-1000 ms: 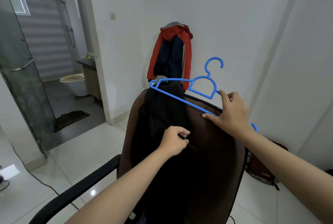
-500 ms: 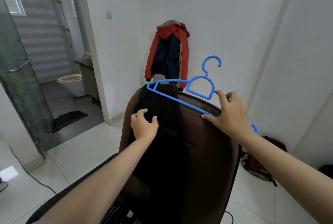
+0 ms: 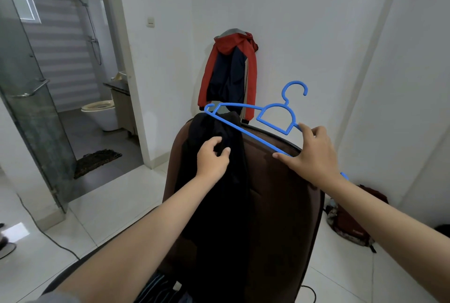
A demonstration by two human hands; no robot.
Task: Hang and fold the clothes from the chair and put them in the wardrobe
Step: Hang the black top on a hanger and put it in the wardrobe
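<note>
Left hand (image 3: 213,159) shifted right, fingers pinching black garment (image 3: 219,181); right hand (image 3: 314,154) apparently grips hanger (image 3: 275,117).

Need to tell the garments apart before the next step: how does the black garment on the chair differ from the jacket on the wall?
The black garment is plain dark and drapes over the brown chair back; the jacket is red and navy and hangs against the wall. The left hand pinches the black garment; no hand touches the jacket. Both hang limp.
</note>
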